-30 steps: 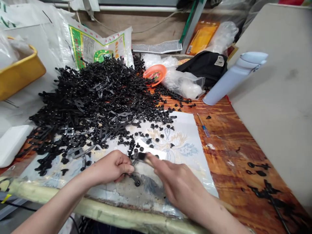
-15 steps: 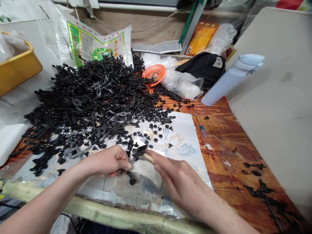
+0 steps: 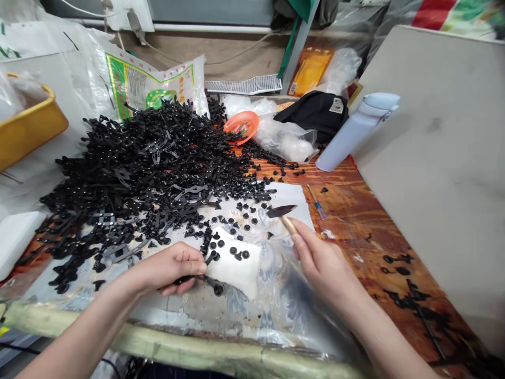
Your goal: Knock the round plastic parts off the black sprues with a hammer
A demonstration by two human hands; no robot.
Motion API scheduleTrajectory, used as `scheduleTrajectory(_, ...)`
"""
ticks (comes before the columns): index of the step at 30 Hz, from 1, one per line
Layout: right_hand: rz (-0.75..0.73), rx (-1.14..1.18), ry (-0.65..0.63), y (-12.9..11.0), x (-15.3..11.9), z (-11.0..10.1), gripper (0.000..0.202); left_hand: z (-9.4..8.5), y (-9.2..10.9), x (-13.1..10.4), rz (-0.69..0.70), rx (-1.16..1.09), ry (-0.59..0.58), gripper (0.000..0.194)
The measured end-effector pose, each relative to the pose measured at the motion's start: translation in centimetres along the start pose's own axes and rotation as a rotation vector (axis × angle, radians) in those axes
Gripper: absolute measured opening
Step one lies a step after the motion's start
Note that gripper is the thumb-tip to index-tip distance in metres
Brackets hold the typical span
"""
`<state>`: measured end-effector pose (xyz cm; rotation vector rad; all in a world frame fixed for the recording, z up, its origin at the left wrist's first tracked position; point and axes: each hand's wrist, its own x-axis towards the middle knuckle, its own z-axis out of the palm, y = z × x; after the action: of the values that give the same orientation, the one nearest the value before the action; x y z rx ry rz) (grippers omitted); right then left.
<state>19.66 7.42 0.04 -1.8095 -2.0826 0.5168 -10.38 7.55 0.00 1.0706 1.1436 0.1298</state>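
Note:
My left hand (image 3: 179, 269) is closed around a black plastic part (image 3: 210, 283), whose round-ended arms stick out past my thumb and fingertips. The rest of that part is hidden in my palm. Raised to the right, my right hand (image 3: 321, 258) grips a small hammer (image 3: 282, 211) by its pale wooden handle; the dark head points up and left. Between the hands lies a white pad (image 3: 236, 273) with several small black round caps (image 3: 233, 250) on it. Loose caps also lie just beyond the pad on the patterned cloth (image 3: 276, 287).
A big heap of black plastic parts (image 3: 142, 158) fills the back left. Behind stand a printed sack (image 3: 173, 79) and an orange plate (image 3: 246, 126). On the right are a blue bottle (image 3: 343, 137), a screwdriver (image 3: 319, 205) and more black parts (image 3: 418, 302). A yellow bin (image 3: 35, 121) is at left.
My right hand has lifted the hammer away from my left hand, up and to the right, uncovering the white pad. The left hand keeps its black part. The view has shifted a little.

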Motion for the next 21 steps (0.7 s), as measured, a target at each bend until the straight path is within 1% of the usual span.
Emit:
scheduleTrajectory(2,0.102,-0.249,0.028,1.3,0.4,0.2,0.040,0.3,-0.2,-0.3,0.019,-0.086,0.014,0.032)
scheduleTrajectory(3,0.141,-0.336,0.028,1.7,0.6,0.4,0.039,0.4,-0.3,-0.4,0.028,-0.118,0.022,0.032)
scheduleTrajectory(5,0.187,-0.432,0.052,1.9,0.9,1.1,0.037,1.0,-0.2,-0.7,0.048,-0.165,0.036,0.032)
scheduleTrajectory(7,0.179,-0.452,0.089,1.8,1.1,1.7,0.035,1.8,-0.1,-0.8,0.078,-0.247,0.064,0.032)
scheduleTrajectory(9,0.146,-0.448,0.109,1.8,1.3,2.1,0.033,2.8,0.4,-0.9,0.136,-0.384,0.128,0.032)
scheduleTrajectory(11,0.112,-0.452,0.113,1.7,1.1,2.0,0.032,4.1,1.1,-1.0,0.206,-0.587,0.239,0.027)
scheduleTrajectory(12,0.084,-0.415,0.131,1.5,0.8,1.8,0.033,4.8,1.5,-0.9,0.235,-0.712,0.312,0.023)
scheduleTrajectory(13,0.044,-0.324,0.153,1.1,0.4,1.6,0.033,5.5,2.0,-0.9,0.257,-0.845,0.394,0.020)
scheduleTrajectory(14,0.000,-0.167,0.161,0.4,-0.2,1.5,0.032,6.1,2.5,-0.8,0.280,-0.977,0.475,0.021)
scheduleTrajectory(15,-0.043,0.051,0.149,-0.6,-0.9,1.5,0.031,6.7,3.0,-0.6,0.306,-1.100,0.545,0.024)
scheduleTrajectory(16,-0.075,0.323,0.078,-1.8,-1.6,1.7,0.029,7.2,3.4,-0.4,0.333,-1.205,0.598,0.027)
scheduleTrajectory(17,-0.052,0.594,-0.075,-3.1,-2.4,2.1,0.027,7.6,3.8,-0.2,0.353,-1.290,0.640,0.029)
scheduleTrajectory(18,-0.005,0.833,-0.264,-4.5,-3.0,2.8,0.029,8.0,3.9,0.1,0.358,-1.355,0.671,0.029)
scheduleTrajectory(19,0.049,1.042,-0.382,-5.8,-3.6,3.6,0.032,8.2,4.0,0.2,0.348,-1.400,0.694,0.030)
scheduleTrajectory(20,0.120,1.220,-0.392,-6.8,-3.9,4.4,0.031,8.5,3.8,0.3,0.333,-1.424,0.710,0.030)
scheduleTrajectory(21,0.190,1.374,-0.366,-7.5,-4.1,5.2,0.030,8.7,3.3,0.2,0.321,-1.420,0.713,0.030)
